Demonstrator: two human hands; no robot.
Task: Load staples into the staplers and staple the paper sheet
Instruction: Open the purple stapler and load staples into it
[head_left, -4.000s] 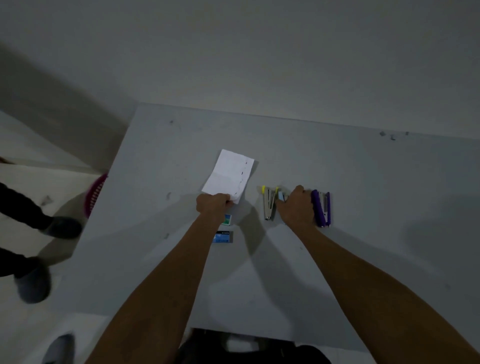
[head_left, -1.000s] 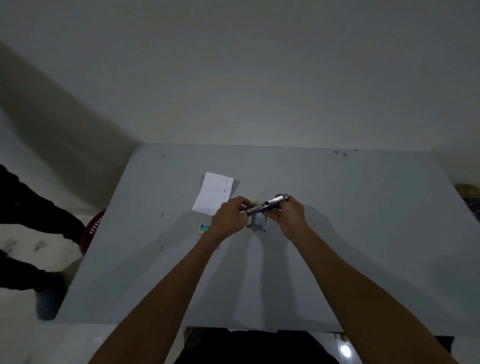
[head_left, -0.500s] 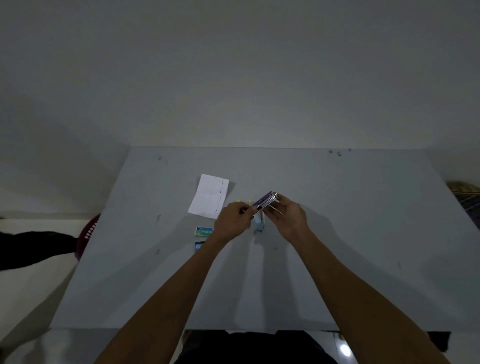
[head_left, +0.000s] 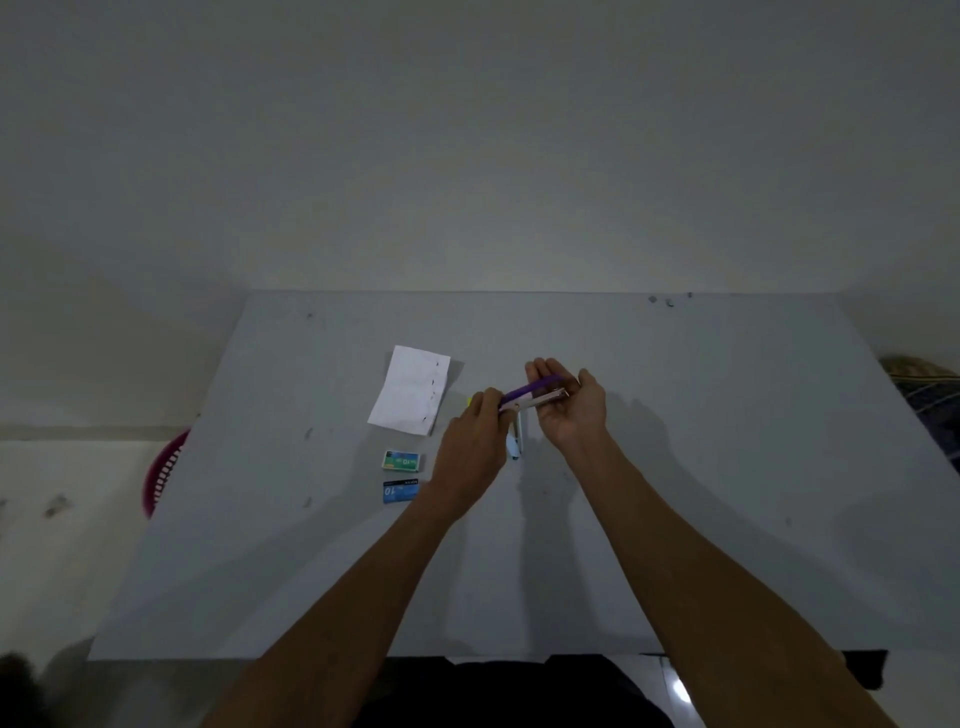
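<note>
Left grip pinches the rear of the purple stapler, its top lifted above the surface. Right grip lies palm-up, fingers loose, under the front end. Left of both grips lies the paper sheet; a second stapler lies beneath them.

A "10" shows on the green staple box just near-side of the paper sheet, another "10" on the blue staple box further from that sheet, brand print too small
</note>
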